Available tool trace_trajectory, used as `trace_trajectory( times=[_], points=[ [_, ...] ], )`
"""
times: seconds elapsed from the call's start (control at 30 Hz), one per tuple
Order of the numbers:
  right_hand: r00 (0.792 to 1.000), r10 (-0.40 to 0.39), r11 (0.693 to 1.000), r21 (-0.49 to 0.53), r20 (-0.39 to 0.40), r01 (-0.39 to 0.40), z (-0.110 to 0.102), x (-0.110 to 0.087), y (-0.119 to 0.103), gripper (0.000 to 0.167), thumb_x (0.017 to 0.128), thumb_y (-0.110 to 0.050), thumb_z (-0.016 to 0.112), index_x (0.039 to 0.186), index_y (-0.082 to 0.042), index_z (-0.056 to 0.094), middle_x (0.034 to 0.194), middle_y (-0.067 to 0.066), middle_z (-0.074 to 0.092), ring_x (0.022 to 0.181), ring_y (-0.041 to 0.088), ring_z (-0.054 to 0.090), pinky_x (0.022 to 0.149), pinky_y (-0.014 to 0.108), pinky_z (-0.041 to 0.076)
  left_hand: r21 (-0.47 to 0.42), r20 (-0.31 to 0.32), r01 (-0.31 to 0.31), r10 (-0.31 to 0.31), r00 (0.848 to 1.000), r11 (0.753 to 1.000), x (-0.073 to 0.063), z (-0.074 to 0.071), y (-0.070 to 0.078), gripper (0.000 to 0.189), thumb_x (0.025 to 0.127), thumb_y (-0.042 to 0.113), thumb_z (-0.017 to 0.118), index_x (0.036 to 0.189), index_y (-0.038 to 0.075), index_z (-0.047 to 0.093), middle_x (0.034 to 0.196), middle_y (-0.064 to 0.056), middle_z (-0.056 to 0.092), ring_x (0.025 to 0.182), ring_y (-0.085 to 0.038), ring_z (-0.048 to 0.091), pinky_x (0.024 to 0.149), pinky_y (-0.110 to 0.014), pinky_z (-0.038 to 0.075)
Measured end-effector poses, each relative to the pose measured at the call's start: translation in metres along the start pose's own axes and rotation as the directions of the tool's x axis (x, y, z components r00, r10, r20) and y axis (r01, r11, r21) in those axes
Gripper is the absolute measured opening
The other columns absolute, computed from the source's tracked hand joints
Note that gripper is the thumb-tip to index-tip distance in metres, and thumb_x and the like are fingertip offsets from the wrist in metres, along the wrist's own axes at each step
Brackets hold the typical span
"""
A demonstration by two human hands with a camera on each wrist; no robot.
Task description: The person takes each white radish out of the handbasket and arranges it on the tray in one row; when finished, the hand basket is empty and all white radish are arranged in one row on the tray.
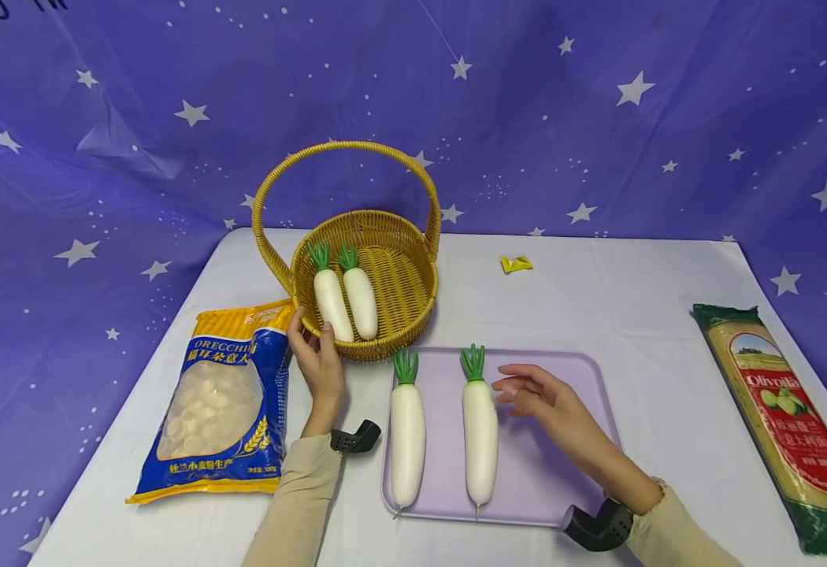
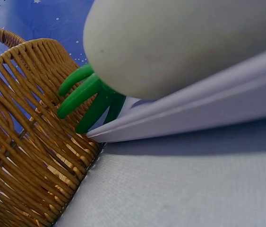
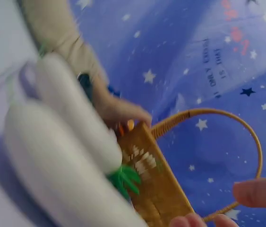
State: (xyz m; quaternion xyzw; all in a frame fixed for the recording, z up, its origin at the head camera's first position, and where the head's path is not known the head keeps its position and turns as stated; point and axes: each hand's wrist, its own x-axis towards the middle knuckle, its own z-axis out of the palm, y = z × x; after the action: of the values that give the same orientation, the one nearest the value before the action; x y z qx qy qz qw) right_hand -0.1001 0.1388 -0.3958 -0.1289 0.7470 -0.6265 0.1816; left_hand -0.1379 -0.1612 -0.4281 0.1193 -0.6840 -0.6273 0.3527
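Note:
My left hand point(image 1: 319, 368) holds the near-left rim of a round wicker basket point(image 1: 413, 323) with a tall hooped handle, thumb at the rim. Inside the basket, on its left side, lie two white radishes point(image 1: 333, 305) with green tops. A shallow lilac tray point(image 1: 548, 504) carries two more: a left radish point(image 1: 408, 445) and a right radish point(image 1: 480, 441), both lengthwise with their tops toward the basket. Just right of the right radish's top, my right hand point(image 1: 551, 405) hovers over the tray with loosely bent fingers, nothing in them.
A blue and yellow pasta bag point(image 1: 208, 409) lies left of the basket, close to my left forearm. At the far right is a long spaghetti pack point(image 1: 782, 417). A small yellow wrapped candy point(image 1: 516, 264) sits toward the back, before a star-patterned purple cloth point(image 1: 527, 118).

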Motion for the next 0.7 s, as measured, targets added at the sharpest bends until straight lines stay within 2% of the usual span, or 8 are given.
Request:
trace_trajectory(
  times=[0.1,0.17,0.3,0.37,0.5,0.53,0.6,0.7],
  points=[
    [0.995,0.020,0.981,0.193,0.098,-0.038,0.005,0.011,-0.007,0.045,0.094,-0.020,0.045,0.129,0.007,0.037,0.116,0.010,0.060,0.099,0.010,0.061,0.084,0.029,0.048,0.005,-0.005,0.003,-0.003,1.000,1.000,0.000,-0.001,0.001,0.048,0.088,0.003,0.045,0.132,-0.006,0.029,0.133,-0.026,0.032,0.118,-0.041,0.039,0.094,-0.046,0.032],
    [0.986,0.025,0.933,0.349,0.163,-0.082,0.013,0.021,-0.013,0.049,0.095,-0.019,0.044,0.132,0.009,0.032,0.115,0.004,0.061,0.103,0.012,0.060,0.088,0.029,0.047,0.008,-0.009,0.004,-0.004,1.000,1.000,0.001,-0.002,0.001,0.048,0.088,0.004,0.045,0.132,-0.006,0.029,0.133,-0.027,0.032,0.118,-0.041,0.039,0.094,-0.046,0.032],
    [0.951,-0.023,0.755,0.628,0.309,-0.186,0.032,0.055,-0.025,0.054,0.097,-0.019,0.037,0.141,0.006,0.018,0.130,0.010,0.051,0.117,0.019,0.053,0.098,0.031,0.041,0.005,-0.019,0.003,-0.003,1.000,1.000,0.002,-0.003,0.001,0.048,0.089,0.006,0.045,0.132,-0.006,0.029,0.133,-0.026,0.033,0.119,-0.041,0.038,0.095,-0.046,0.031],
    [0.925,-0.060,0.665,0.706,0.376,-0.244,0.041,0.076,-0.030,0.056,0.098,-0.023,0.034,0.144,0.000,0.013,0.140,0.015,0.040,0.126,0.023,0.044,0.104,0.033,0.034,0.002,-0.017,0.005,-0.005,1.000,1.000,0.002,-0.003,0.001,0.048,0.089,0.007,0.045,0.132,-0.006,0.029,0.133,-0.026,0.033,0.119,-0.041,0.038,0.095,-0.045,0.031],
    [0.886,-0.127,0.527,0.787,0.446,-0.321,0.055,0.122,-0.039,0.062,0.097,-0.033,0.035,0.146,-0.007,0.008,0.150,0.018,0.018,0.138,0.029,0.022,0.112,0.038,0.018,0.008,-0.006,0.005,-0.005,1.000,1.000,0.002,-0.001,0.000,0.048,0.089,0.007,0.046,0.132,-0.006,0.029,0.131,-0.027,0.034,0.118,-0.041,0.039,0.093,-0.043,0.032],
    [0.885,-0.134,0.509,0.797,0.446,-0.325,0.058,0.133,-0.043,0.063,0.096,-0.035,0.036,0.146,-0.007,0.008,0.151,0.018,0.016,0.139,0.030,0.019,0.113,0.039,0.015,0.007,-0.002,0.004,-0.004,1.000,1.000,0.001,-0.001,0.000,0.048,0.089,0.007,0.046,0.132,-0.006,0.029,0.131,-0.027,0.033,0.118,-0.041,0.039,0.093,-0.044,0.032],
    [0.894,-0.138,0.500,0.809,0.426,-0.308,0.066,0.153,-0.049,0.065,0.096,-0.037,0.037,0.146,-0.007,0.007,0.151,0.019,0.013,0.140,0.031,0.015,0.113,0.039,0.013,0.008,0.001,0.001,-0.001,1.000,1.000,0.001,-0.001,0.000,0.047,0.090,0.007,0.046,0.132,-0.006,0.029,0.131,-0.027,0.033,0.117,-0.042,0.039,0.093,-0.044,0.033],
    [0.921,-0.119,0.540,0.802,0.371,-0.254,0.075,0.181,-0.057,0.067,0.095,-0.038,0.037,0.146,-0.006,0.008,0.150,0.020,0.016,0.139,0.031,0.015,0.113,0.040,0.015,0.007,-0.003,0.002,-0.002,1.000,1.000,0.001,0.000,0.000,0.048,0.089,0.006,0.046,0.132,-0.006,0.029,0.131,-0.026,0.033,0.117,-0.041,0.039,0.093,-0.044,0.033]
  ],
)
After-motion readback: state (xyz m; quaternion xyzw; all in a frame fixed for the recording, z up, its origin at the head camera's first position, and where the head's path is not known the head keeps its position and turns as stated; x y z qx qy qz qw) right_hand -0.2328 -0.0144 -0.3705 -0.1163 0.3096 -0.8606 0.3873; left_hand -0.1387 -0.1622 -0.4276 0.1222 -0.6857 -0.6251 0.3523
